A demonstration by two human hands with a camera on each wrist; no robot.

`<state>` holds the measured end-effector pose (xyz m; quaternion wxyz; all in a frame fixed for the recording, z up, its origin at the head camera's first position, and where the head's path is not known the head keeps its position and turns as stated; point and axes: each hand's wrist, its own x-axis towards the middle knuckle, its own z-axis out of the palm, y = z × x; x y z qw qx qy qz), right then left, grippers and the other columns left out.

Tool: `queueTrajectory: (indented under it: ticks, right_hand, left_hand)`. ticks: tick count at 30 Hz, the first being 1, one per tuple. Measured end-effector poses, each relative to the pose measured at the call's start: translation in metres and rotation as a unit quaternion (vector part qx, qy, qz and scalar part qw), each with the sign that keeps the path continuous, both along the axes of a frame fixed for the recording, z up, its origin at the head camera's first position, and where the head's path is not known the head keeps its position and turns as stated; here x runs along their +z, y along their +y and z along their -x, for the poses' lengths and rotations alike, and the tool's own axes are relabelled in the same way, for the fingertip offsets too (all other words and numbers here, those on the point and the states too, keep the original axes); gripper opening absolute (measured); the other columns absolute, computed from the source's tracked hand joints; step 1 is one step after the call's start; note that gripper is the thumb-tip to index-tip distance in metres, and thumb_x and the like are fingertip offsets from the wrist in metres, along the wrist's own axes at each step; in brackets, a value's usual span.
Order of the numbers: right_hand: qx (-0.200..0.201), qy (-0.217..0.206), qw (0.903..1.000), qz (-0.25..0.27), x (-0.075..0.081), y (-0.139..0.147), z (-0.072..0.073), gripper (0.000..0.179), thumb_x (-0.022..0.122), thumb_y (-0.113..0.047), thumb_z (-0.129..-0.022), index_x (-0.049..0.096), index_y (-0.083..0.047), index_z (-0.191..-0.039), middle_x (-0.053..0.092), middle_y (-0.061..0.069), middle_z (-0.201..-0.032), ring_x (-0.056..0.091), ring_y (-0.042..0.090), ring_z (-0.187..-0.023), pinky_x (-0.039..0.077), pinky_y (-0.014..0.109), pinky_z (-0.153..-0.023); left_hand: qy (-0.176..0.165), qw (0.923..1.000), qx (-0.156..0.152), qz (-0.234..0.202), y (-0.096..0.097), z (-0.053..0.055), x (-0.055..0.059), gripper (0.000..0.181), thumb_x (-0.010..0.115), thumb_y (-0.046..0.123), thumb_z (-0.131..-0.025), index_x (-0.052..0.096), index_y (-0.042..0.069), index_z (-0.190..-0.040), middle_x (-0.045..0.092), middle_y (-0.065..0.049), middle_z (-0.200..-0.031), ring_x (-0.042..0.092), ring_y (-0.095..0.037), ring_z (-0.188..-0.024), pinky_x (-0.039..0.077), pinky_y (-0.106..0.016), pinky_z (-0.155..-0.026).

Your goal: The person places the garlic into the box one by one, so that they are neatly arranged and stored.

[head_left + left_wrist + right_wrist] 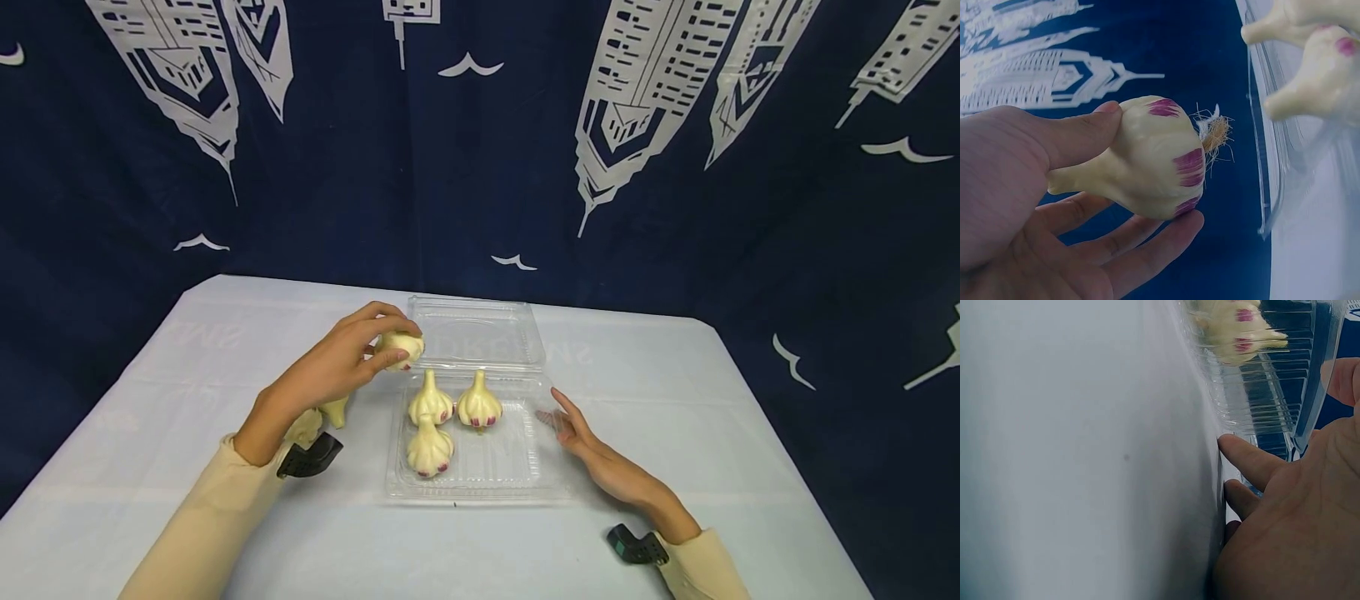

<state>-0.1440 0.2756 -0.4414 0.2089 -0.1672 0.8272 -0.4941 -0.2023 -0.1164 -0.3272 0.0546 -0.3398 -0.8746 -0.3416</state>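
Note:
My left hand (pixel 337 354) grips a garlic bulb (pixel 403 345) above the table, left of a clear plastic clamshell box (pixel 504 475). In the left wrist view the bulb (pixel 1157 156) shows purple streaks and dry roots; the thumb lies on one side and fingers beneath. Three garlic bulbs sit in the box: one at back left (pixel 430 402), one beside it (pixel 480 404), one in front (pixel 431 452). At the box's right side is my right hand (pixel 600 454), its fingers extended by the wall; in the right wrist view the fingertips (pixel 1230 442) touch the table.
The box's lid (pixel 480 333) lies folded back, away from me. More garlic (pixel 336 411) lies on the table, partly hidden behind the left wrist. A white cloth (pixel 660 375) covers the table, and a dark blue printed curtain (pixel 420 167) hangs behind it.

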Motion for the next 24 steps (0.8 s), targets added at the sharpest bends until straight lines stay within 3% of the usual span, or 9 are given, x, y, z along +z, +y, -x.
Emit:
queueTrajectory:
  ticks: [5,14,24]
  right_hand:
    - [0.007,0.004,0.9999,0.010,0.000,0.001,0.000,0.060,0.026,-0.029,-0.111,-0.009,-0.033,-0.160,0.020,0.020,-0.164,-0.001,0.043,-0.153,0.006,0.071,-0.116]
    - [0.010,0.014,0.9998,0.009,0.000,0.000,-0.001,0.060,0.026,-0.026,-0.111,-0.008,-0.031,-0.160,0.022,0.021,-0.163,0.004,0.044,-0.152,0.008,0.071,-0.116]
    - [0.003,0.007,1.0000,0.003,-0.001,0.000,0.001,0.059,0.025,-0.028,-0.111,-0.008,-0.034,-0.160,0.021,0.021,-0.164,0.003,0.044,-0.153,0.008,0.071,-0.116]
  left_hand:
    - [0.003,0.9993,-0.038,0.003,0.012,0.005,0.004,0.025,0.067,0.008,-0.095,0.067,0.009,-0.120,0.060,-0.009,-0.125,0.059,-0.024,-0.111,0.052,-0.039,-0.085]
    - [-0.032,0.9940,-0.101,0.028,0.034,0.014,0.013,0.028,0.059,-0.001,-0.098,0.064,0.005,-0.124,0.060,-0.009,-0.127,0.055,-0.024,-0.115,0.048,-0.042,-0.094]
    - [-0.039,0.9886,-0.144,0.021,0.062,0.020,0.010,0.031,0.060,0.004,-0.099,0.060,0.004,-0.130,0.062,-0.009,-0.129,0.057,-0.023,-0.113,0.050,-0.040,-0.094]
